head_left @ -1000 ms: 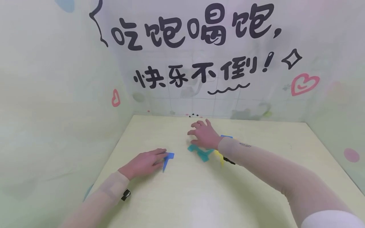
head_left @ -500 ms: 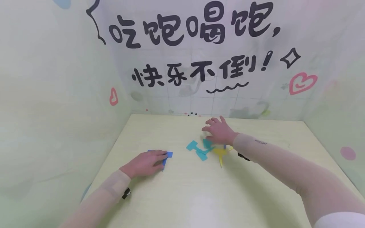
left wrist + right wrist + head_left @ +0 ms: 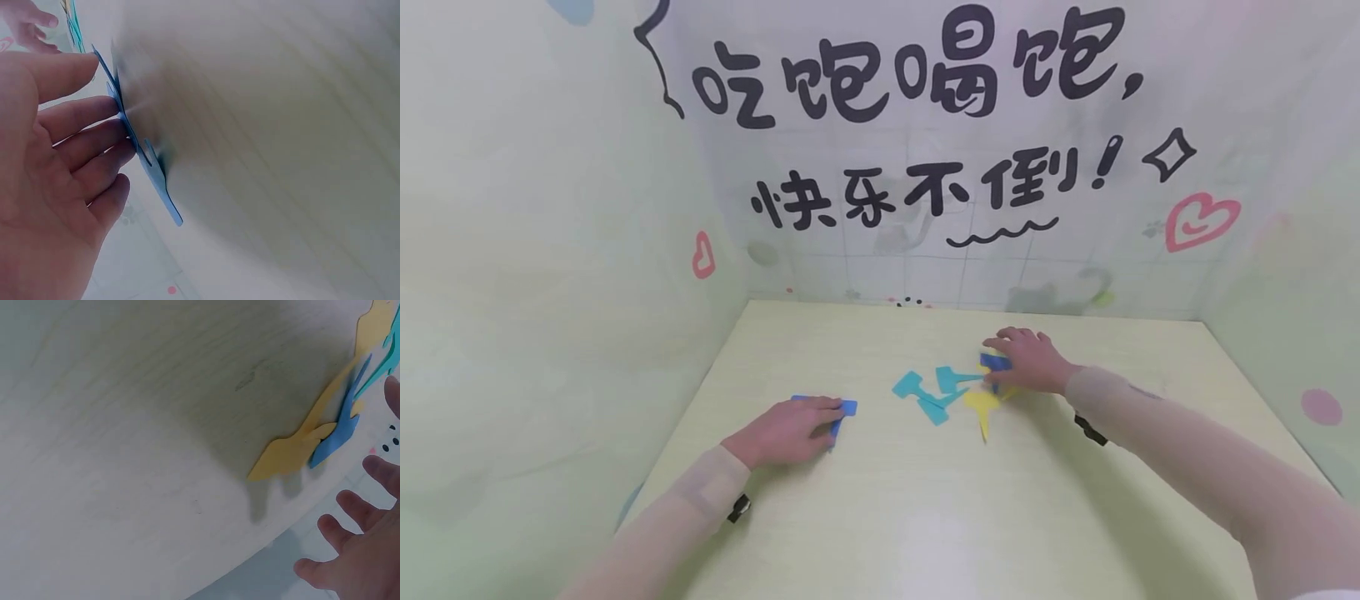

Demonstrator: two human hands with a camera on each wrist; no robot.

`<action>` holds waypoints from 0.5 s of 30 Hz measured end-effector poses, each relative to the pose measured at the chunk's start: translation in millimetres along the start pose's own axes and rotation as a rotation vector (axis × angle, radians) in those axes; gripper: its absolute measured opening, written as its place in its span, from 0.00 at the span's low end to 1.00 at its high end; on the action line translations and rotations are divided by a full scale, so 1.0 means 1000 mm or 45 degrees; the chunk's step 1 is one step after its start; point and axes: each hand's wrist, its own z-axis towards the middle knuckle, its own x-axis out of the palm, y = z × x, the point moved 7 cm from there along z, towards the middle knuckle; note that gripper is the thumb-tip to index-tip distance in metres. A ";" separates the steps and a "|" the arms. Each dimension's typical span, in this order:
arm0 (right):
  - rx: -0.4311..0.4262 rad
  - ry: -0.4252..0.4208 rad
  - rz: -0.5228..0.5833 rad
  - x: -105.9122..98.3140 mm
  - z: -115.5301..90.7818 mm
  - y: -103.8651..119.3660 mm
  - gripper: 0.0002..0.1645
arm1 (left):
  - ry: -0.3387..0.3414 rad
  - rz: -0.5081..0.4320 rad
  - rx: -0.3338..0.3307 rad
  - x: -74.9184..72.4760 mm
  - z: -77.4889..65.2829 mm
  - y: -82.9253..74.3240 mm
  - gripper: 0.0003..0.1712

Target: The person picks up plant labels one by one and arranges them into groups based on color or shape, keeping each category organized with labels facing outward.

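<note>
Blue T-shaped plastic plant labels (image 3: 850, 408) lie on the table under my left hand (image 3: 786, 433), whose fingertips rest on them. In the left wrist view at least two blue labels (image 3: 156, 178) overlap against the fingertips. My right hand (image 3: 1033, 362) hovers, fingers spread, over a blue label (image 3: 996, 362) that it partly hides. In the right wrist view this blue label (image 3: 337, 439) lies against a yellow label (image 3: 284, 456), with the fingers apart from both. Another yellow label (image 3: 982, 402) lies nearer me. Three teal labels (image 3: 908, 384) lie left of the right hand, partly overlapping.
The labels lie on a pale wooden table (image 3: 925, 500). A printed curtain (image 3: 865, 267) with dark lettering stands behind its back edge, and pale curtains (image 3: 550, 333) flank both sides.
My right hand has moved right, from above the teal labels to above the blue and yellow ones, uncovering the teal labels. The left hand has shifted slightly over its blue labels.
</note>
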 end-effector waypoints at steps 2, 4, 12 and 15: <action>0.030 0.008 0.010 0.004 -0.002 -0.006 0.47 | 0.006 -0.010 -0.011 -0.001 0.001 -0.001 0.28; 0.053 0.012 0.010 0.006 -0.003 -0.011 0.50 | 0.016 -0.009 -0.029 -0.001 0.001 0.000 0.29; 0.106 0.023 0.061 0.017 -0.005 -0.022 0.54 | 0.033 -0.002 -0.051 0.000 0.002 0.001 0.28; 0.133 0.036 0.086 0.023 -0.006 -0.024 0.54 | 0.038 -0.010 -0.059 0.001 0.002 0.002 0.28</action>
